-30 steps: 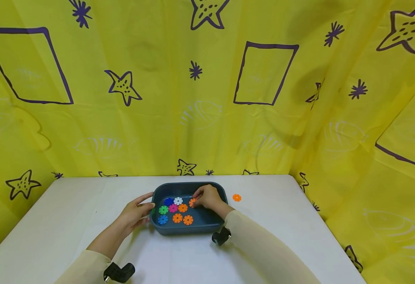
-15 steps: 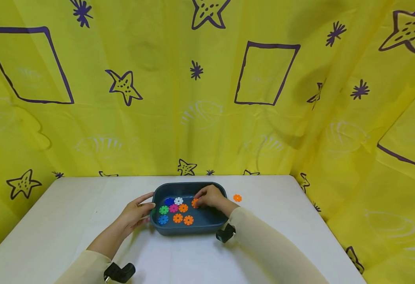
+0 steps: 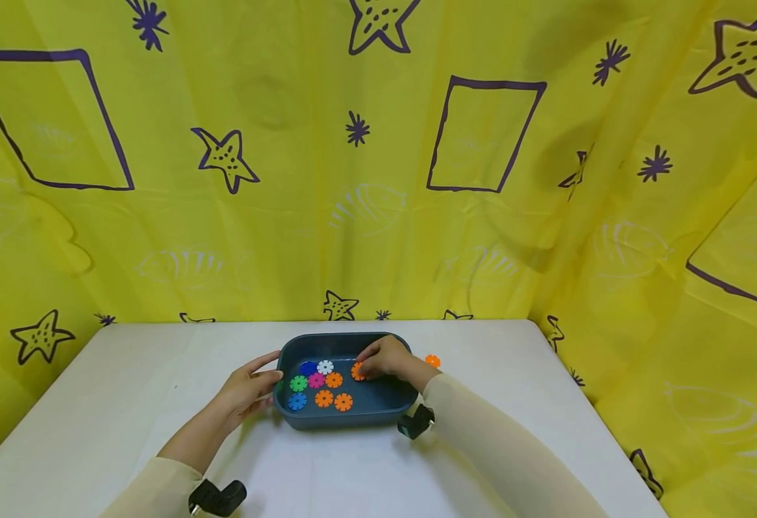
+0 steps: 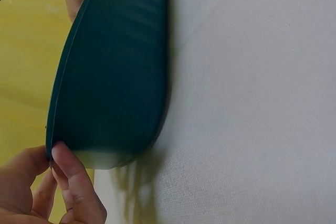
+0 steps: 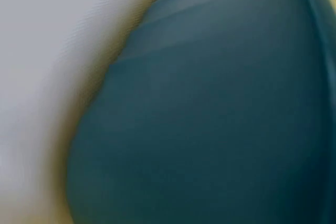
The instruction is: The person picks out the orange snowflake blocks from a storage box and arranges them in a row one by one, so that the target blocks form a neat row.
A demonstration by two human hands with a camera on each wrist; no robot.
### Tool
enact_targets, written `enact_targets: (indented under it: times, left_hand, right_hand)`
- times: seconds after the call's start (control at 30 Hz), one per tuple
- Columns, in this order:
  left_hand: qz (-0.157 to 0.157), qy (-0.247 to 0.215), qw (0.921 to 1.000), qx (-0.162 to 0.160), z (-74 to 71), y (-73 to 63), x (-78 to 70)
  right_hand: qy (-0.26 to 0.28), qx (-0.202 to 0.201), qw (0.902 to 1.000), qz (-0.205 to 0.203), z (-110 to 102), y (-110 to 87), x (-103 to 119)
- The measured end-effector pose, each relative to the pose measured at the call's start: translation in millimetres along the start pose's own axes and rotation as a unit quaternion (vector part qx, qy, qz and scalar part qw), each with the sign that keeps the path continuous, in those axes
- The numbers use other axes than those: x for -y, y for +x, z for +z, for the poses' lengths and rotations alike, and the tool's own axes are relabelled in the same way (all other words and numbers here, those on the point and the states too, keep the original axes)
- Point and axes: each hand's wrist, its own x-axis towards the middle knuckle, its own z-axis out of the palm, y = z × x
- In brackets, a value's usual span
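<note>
A dark blue-green plastic tub [image 3: 378, 416] stands on the table. My left hand [image 3: 244, 388] pinches the left end of its rim between thumb and fingers, which the left wrist view shows close up on the tub wall [image 4: 113, 77]. Inside the tub, my right hand [image 3: 388, 357] pinches an orange notched snowflake disc [image 3: 357, 370]; part of that disc is hidden behind the fingers. Left of it lie a white disc [image 3: 324, 367], a green disc [image 3: 298, 383], a pink disc [image 3: 316, 380], two blue ones and several orange discs [image 3: 343, 402]. The right wrist view holds only tub wall [image 5: 210, 108], without the hand.
Another orange disc [image 3: 432, 360] lies on the white table [image 3: 514, 403], just outside the tub's right end and partly behind my right wrist. A yellow patterned curtain [image 3: 275, 237] borders the table at the back and right.
My right hand has shifted slightly right inside the tub, with the orange disc moving along. The right forearm now partly covers the loose disc outside. My left hand stays put.
</note>
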Motion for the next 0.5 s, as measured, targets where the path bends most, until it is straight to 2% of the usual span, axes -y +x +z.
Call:
enact_targets:
  times: [0.5]
  left_hand:
    - [-0.002,0.003,1.0,0.005,-0.5,-0.2,-0.9]
  right_hand:
    - [0.016,0.013,0.9996,-0.022,-14.5,-14.2,10.2]
